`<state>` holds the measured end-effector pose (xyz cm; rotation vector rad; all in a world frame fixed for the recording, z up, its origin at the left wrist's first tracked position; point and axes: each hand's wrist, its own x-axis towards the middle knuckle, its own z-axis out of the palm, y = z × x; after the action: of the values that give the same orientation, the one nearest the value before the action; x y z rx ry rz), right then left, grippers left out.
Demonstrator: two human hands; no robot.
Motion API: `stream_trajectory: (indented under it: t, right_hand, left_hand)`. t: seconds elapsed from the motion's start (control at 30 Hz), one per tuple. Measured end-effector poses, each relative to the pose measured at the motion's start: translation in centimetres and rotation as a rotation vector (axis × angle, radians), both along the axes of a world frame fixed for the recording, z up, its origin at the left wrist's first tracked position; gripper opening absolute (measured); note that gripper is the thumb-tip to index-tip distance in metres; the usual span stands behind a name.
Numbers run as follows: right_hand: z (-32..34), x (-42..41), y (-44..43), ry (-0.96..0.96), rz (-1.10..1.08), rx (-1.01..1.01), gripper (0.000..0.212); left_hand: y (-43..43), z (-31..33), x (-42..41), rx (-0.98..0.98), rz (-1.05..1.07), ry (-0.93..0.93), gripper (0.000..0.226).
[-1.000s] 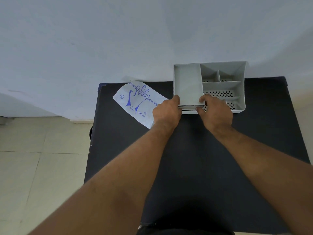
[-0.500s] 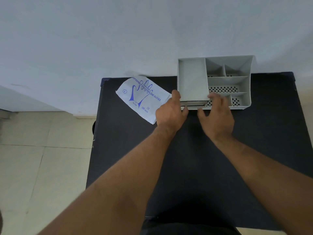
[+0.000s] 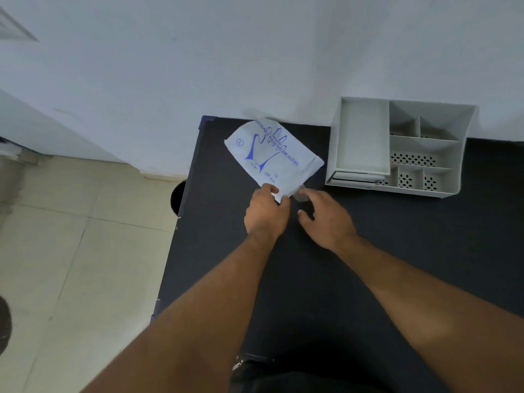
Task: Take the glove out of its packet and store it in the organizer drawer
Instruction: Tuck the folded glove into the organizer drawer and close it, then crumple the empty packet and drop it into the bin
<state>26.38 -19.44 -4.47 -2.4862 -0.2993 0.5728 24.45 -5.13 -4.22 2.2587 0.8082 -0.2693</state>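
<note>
Left hand point(image 3: 265, 212) pinches the glove packet point(image 3: 273, 156) corner; right hand point(image 3: 326, 218) grip, half open, seems to touch a clear glove point(image 3: 300, 194). Several gloves may come out together, toward the organizer point(image 3: 442, 191) at 2 o'clock.

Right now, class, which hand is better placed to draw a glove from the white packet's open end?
Probably the right hand: its fingers are at a clear film at the near corner of the white printed glove packet, while the left hand already pins that corner to the black table.
</note>
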Motion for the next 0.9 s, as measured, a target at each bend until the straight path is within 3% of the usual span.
stream_trajectory:
  t: [0.23, 0.4, 0.57, 0.63, 0.7, 0.77, 0.83, 0.9]
  right_hand:
    - [-1.3, 2.5, 6.1, -0.015, 0.172, -0.199, 0.066]
    - [-2.7, 3.4, 8.4, -0.058, 0.277, -0.373, 0.058]
    - [-3.5, 3.5, 9.9, -0.159, 0.313, -0.389, 0.062]
    - [-3.8, 3.4, 10.6, -0.124, 0.32, -0.359, 0.068]
    - [-3.8, 3.3, 10.8, -0.029, 0.304, -0.298, 0.067]
    - [-3.6, 3.1, 11.0, 0.059, 0.209, -0.182, 0.062]
    - [-3.4, 3.0, 11.0, 0.017, 0.04, -0.053, 0.056]
    - [-3.1, 3.2, 11.3, -0.083, -0.158, 0.025, 0.057]
  left_hand:
    - [6.2, -0.7, 1.9, -0.119, 0.196, -0.059, 0.042]
    - [9.4, -1.7, 3.9, -0.2, 0.218, -0.082, 0.052]
    - [10.7, -2.2, 6.5, -0.58, 0.491, -0.14, 0.081]
    - [11.0, -2.4, 7.3, -0.623, 0.534, -0.09, 0.086]
    - [11.3, -2.5, 7.5, -0.566, 0.51, -0.052, 0.07]
    - [11.8, -2.8, 7.0, -0.498, 0.448, -0.037, 0.036]
    - [12.1, -2.9, 6.4, -0.467, 0.398, -0.018, 0.008]
    - [12.6, -2.9, 5.9, -0.468, 0.386, 0.002, 0.007]
